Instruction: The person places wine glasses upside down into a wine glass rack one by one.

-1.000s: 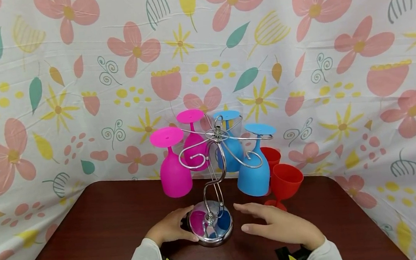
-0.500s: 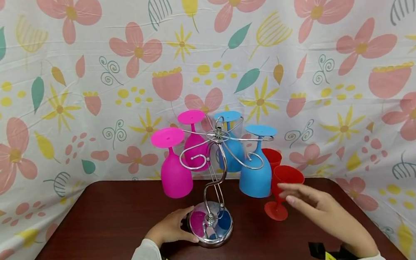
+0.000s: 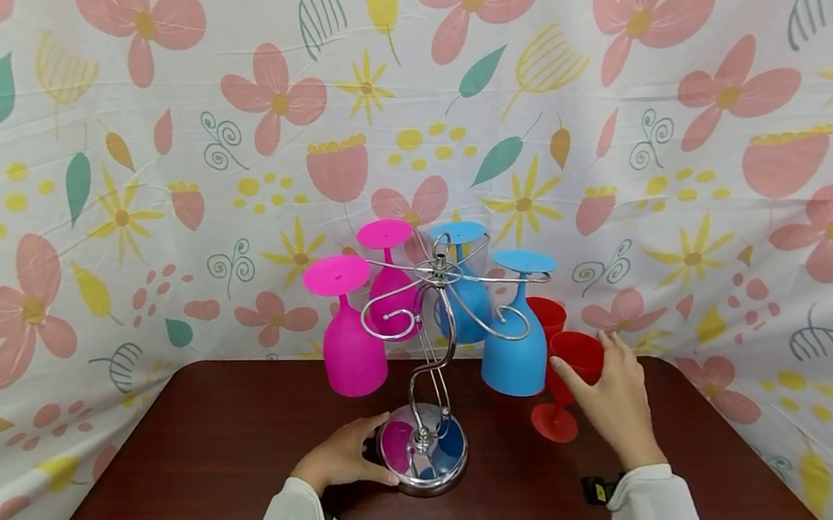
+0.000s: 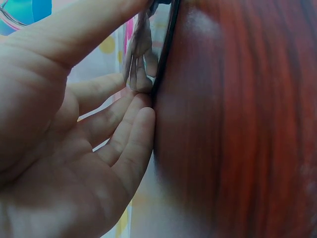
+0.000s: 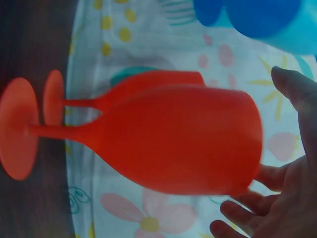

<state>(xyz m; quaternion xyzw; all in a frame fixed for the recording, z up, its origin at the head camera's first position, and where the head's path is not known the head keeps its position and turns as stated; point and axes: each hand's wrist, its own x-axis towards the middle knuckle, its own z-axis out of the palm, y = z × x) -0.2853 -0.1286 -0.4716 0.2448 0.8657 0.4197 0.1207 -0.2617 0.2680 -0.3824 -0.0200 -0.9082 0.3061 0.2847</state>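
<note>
A person's right hand is cupped around the bowl of the nearer red goblet, fingers spread wide, thumb on the near side; whether it grips yet is unclear. The goblet stands upright on the dark wooden table, at about four o'clock from the chrome rack hung with pink and blue goblets. The left hand rests flat-fingered against the rack's base. The goblet looks like light, stiff, matte plastic, best held around the bowl.
</note>
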